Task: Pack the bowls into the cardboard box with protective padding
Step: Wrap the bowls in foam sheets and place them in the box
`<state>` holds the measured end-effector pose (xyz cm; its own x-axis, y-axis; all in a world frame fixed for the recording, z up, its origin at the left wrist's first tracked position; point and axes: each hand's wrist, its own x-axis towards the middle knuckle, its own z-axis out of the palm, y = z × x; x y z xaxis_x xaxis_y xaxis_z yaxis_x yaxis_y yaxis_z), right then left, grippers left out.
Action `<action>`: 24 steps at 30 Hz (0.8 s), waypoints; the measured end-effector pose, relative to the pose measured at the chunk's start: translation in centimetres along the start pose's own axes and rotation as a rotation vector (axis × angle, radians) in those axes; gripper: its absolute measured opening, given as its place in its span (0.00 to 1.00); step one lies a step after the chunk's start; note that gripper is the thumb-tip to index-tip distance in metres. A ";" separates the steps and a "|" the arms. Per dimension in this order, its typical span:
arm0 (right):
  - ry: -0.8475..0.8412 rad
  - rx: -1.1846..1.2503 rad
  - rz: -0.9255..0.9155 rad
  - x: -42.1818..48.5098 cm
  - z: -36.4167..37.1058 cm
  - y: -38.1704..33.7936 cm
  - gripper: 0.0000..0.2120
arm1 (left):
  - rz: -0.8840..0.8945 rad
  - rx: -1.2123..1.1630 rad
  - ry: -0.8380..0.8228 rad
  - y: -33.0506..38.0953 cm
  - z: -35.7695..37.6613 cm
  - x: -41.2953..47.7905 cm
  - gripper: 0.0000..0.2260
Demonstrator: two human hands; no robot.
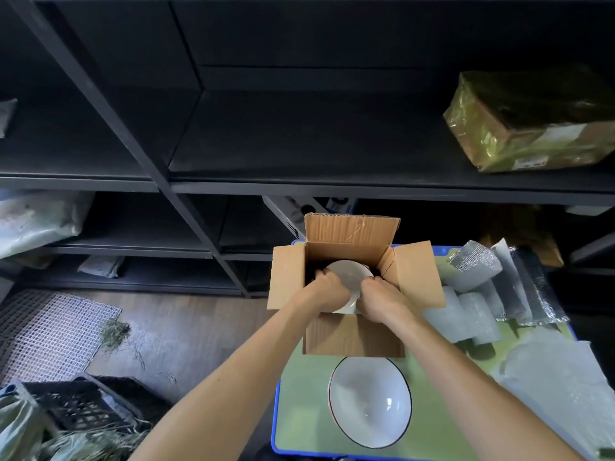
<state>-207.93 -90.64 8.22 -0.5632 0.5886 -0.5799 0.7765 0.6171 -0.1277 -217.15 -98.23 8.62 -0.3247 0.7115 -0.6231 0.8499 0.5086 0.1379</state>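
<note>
A white bowl (352, 276) is held tipped in the mouth of the open cardboard box (352, 334). One side of it is gripped by the left hand (324, 289) and the other side by the right hand (382, 299), with fingers curled round it. The bowl looks hard, smooth and easy to break, so it is best held at both sides and put down softly. A second bowl (369, 404) is left nearer the person than the grip. Bubble wrap rolls (472, 307) are laid to its right.
</note>
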 end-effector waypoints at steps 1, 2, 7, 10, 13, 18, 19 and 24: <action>-0.001 -0.005 -0.002 0.0 0.0 -0.1 0.18 | -0.011 0.019 -0.002 -0.2 0.1 0.4 0.16; -0.004 -0.005 -0.001 -0.1 -0.1 -0.1 0.17 | -0.012 0.014 0.009 -0.1 0.0 0.2 0.17; 0.014 0.017 -0.001 -0.5 0.1 -0.1 0.17 | 0.043 -0.008 0.086 -0.4 0.6 0.0 0.16; 0.040 0.011 -0.008 -0.9 0.3 -0.2 0.16 | -0.002 -0.238 0.147 -0.3 1.0 -0.4 0.16; 0.074 0.005 -0.025 -1.3 0.7 -0.2 0.13 | 0.107 -0.166 0.220 -0.7 1.4 -0.7 0.16; 0.134 0.013 -0.058 -2.1 0.8 0.3 0.11 | 0.171 -0.212 0.326 -1.7 1.8 -2.3 0.11; 0.152 0.023 -0.068 -2.3 0.9 0.4 0.10 | 0.176 -0.232 0.350 -2.0 1.9 -2.5 0.10; 0.237 0.106 -0.189 -4.0 1.5 1.3 0.15 | 0.280 -0.275 0.466 -2.9 2.9 -3.9 0.13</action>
<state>-204.20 -92.96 9.14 -0.7405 0.5819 -0.3361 0.6702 0.6765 -0.3054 -217.14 -103.92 8.38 -0.3043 0.9421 -0.1409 0.8111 0.3338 0.4802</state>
